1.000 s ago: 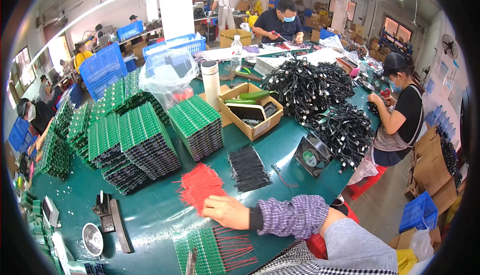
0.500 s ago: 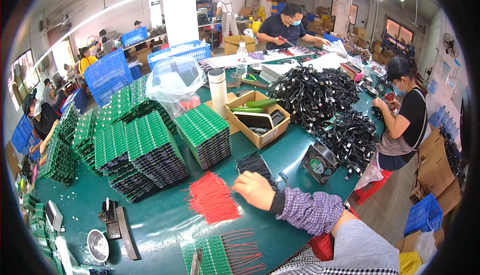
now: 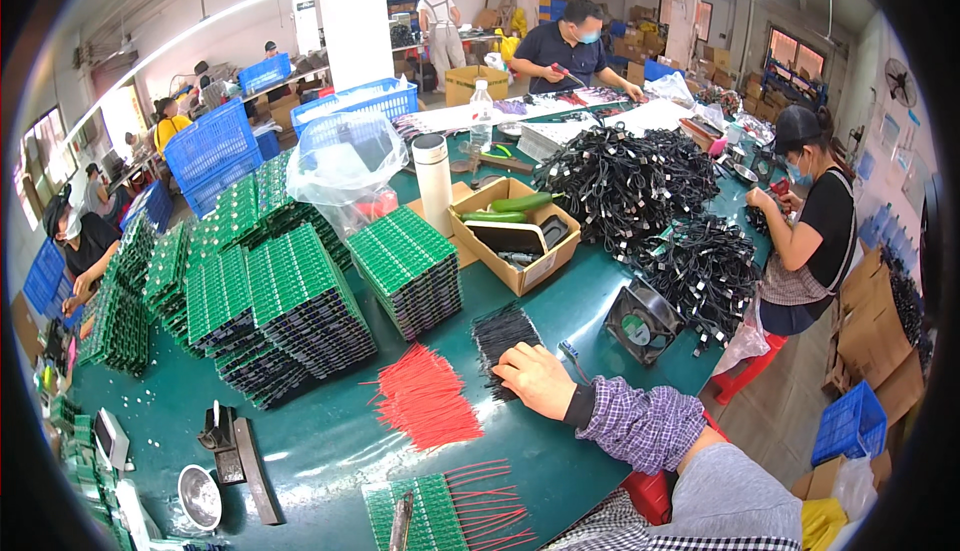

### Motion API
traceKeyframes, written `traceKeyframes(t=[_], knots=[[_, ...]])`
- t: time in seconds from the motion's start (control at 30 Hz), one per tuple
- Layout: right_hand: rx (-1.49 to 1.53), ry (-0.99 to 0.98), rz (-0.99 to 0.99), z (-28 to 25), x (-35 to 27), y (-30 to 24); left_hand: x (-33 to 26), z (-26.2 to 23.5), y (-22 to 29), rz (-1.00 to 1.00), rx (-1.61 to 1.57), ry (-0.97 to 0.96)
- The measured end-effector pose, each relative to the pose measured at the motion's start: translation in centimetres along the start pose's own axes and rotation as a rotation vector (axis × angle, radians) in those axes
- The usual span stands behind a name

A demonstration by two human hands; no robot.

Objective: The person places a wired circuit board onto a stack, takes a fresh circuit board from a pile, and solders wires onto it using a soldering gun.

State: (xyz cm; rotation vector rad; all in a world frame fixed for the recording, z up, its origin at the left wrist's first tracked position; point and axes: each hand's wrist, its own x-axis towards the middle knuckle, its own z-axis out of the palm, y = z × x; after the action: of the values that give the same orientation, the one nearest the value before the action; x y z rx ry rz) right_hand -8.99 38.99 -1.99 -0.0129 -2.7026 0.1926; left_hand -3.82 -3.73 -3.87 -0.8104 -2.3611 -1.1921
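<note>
My right hand point(image 3: 540, 379) is over the lower right edge of a bundle of black wires point(image 3: 503, 336). Its fingers are curled down onto the wires, with the fingertips partly hidden. To its left lies a loose pile of red wires point(image 3: 425, 399). At the front edge, a green circuit board panel point(image 3: 435, 509) has a row of red wires sticking out of its right side. A slim, dark metallic tool point(image 3: 401, 523) slants over the panel; what holds it is out of the picture. My left hand does not show.
Tall stacks of green circuit boards point(image 3: 300, 286) fill the left. Behind stand a white flask point(image 3: 433, 183) and a cardboard box point(image 3: 520, 241). A black fan point(image 3: 641, 326), heaped black cables point(image 3: 630, 186) and a metal bowl point(image 3: 199, 497) are also on the table. A co-worker point(image 3: 815, 221) sits at right.
My right hand has moved right, from between the red and black wires onto the black bundle. The panel with red wires has stayed put.
</note>
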Motion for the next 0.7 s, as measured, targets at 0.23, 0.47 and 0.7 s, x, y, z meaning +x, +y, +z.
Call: traceKeyframes(t=[0.23, 0.47, 0.7], knots=[[0.010, 0.046, -0.041, -2.7, -0.5, -1.8, 1.7, -1.7, 3.7, -0.373, -0.149, -0.067], [-0.239, 0.053, -0.055, -1.1, -1.5, -1.4, 1.2, -0.3, 1.5, -0.286, -0.188, -0.044], [-0.218, 0.124, -0.060, -0.9, -1.8, -1.4, 1.4, 0.3, 2.0, -0.283, -0.151, -0.001]])
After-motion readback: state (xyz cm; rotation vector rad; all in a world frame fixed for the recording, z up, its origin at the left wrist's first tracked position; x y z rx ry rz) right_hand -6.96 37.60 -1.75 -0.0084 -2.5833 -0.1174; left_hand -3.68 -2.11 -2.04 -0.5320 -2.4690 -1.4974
